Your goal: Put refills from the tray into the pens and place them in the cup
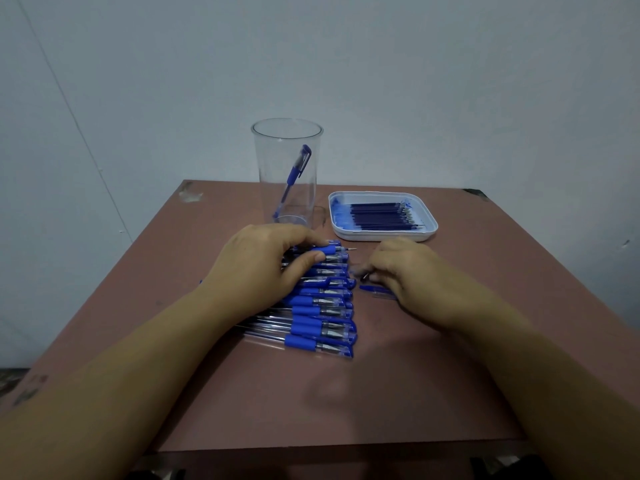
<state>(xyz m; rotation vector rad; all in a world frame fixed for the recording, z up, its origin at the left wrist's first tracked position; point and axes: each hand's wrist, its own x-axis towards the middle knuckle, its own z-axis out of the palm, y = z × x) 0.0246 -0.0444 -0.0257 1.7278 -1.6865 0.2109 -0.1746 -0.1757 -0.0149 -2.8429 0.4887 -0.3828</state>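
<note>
Several blue-grip clear pens (pixel 320 308) lie side by side in a row at the table's middle. My left hand (pixel 263 268) rests over the far end of the row, and its thumb and fingers pinch the topmost pen (pixel 329 252), whose tip pokes out to the right. My right hand (pixel 405 271) lies just right of the row with curled fingers pinching a small dark pen part (pixel 363 276). A blue cap (pixel 375 289) lies by that hand. The clear cup (pixel 287 174) behind holds one blue pen (pixel 294 174). The white tray (pixel 429 228) at back right carries several dark blue refills (pixel 381 214).
The brown table (pixel 346 403) has a bare front half. Its far corners are chipped. A pale wall stands right behind the cup and tray. The table's left and right edges fall away to the floor.
</note>
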